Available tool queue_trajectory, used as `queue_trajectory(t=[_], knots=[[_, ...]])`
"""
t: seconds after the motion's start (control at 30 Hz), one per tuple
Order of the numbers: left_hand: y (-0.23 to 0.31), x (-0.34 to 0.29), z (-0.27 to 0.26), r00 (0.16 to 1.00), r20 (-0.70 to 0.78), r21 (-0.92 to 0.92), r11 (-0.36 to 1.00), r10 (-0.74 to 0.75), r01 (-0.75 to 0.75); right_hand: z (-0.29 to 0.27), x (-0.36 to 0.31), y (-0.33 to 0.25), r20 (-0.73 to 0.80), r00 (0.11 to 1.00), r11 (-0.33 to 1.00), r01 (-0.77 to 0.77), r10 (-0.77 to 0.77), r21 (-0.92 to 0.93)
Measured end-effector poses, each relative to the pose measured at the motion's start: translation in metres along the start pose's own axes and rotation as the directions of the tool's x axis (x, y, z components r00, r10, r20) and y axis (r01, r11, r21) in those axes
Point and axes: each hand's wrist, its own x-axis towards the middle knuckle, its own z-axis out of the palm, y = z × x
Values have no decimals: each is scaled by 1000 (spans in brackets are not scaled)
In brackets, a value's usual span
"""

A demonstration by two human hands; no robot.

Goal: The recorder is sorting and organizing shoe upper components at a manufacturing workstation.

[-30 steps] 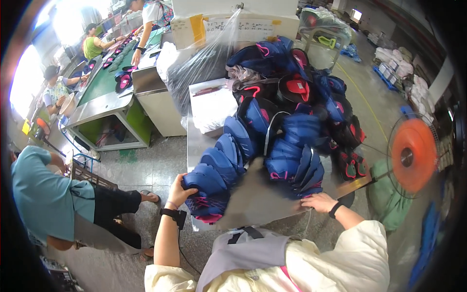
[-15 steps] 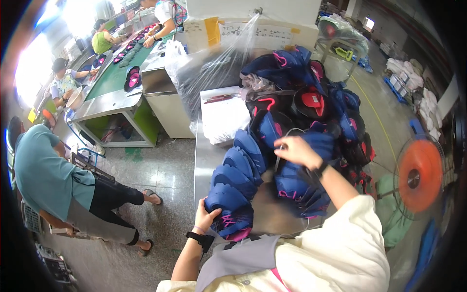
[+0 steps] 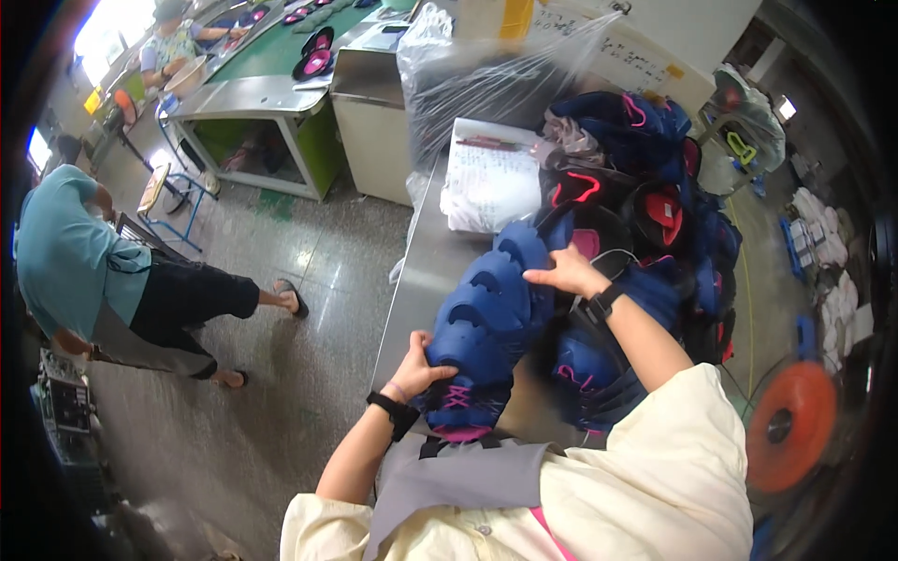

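A row of nested blue shoe uppers (image 3: 470, 323) with pink lacing at its near end lies along the left part of the metal table (image 3: 412, 271). My left hand (image 3: 416, 370) grips the near end from the left side, thumb on top. My right hand (image 3: 572, 274) is closed on the far right side of the same row, its thumb over the uppers and its other fingers partly hidden. Another bunch of blue uppers (image 3: 585, 360) with pink laces lies below my right forearm. A thin pale cord (image 3: 617, 251) curves beside my right wrist.
Beyond the row are a written-on paper pad (image 3: 491, 192) with pens and a heap of dark uppers (image 3: 659, 220) with red and pink parts. An orange fan (image 3: 791, 426) stands at the right. A person in a teal shirt (image 3: 79, 248) is at the left, near a green-topped bench (image 3: 271, 70).
My right hand has moved from above the right bunch onto the far end of the left row. My left hand keeps its hold on the near end. The view has shifted.
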Motion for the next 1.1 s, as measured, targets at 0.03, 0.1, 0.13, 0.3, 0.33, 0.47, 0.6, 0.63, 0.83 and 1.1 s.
queue_trajectory(t=[0.03, 0.1, 0.13, 0.3, 0.33, 0.47, 0.6, 0.63, 0.83, 1.1], knots=[[-6, 4, 1, 1000, 13, -122, 992, 27, -25, 6, 10, 7, 16, 999, 999, -32, 33, -33], [8, 5, 4, 996, 71, -235, 969, -58, 73, 11, 20, 21, 90, 993, 997, -68, 70, -23], [2, 8, 2, 997, 73, -194, 981, -9, 23, 14, 22, 20, 36, 998, 999, -52, 52, 4], [-4, 9, 8, 995, 43, -250, 966, 85, -71, 44, 17, 50, -124, 987, 886, 149, -104, 439], [-9, -1, 1, 994, 53, -313, 947, 92, -71, 43, -2, 29, -174, 969, 852, 238, -175, 467], [12, -45, -13, 986, 10, -321, 935, 165, -153, -1, -98, -47, -393, 883, 923, 344, -256, 173], [35, -88, -51, 931, -160, -268, 894, 327, -360, -10, -137, -128, -510, 767, 860, 501, -390, 96], [37, -101, -65, 878, -251, -218, 860, 407, -462, -7, -145, -149, -568, 694, 825, 563, -442, 45], [29, -189, -184, 706, -467, -51, 781, 533, -623, 81, -135, -255, -537, 782, 433, 623, -318, 651], [5, -266, -321, 798, -514, -325, 790, 313, -520, 147, -74, -394, -355, 830, 553, 553, -429, 624]])
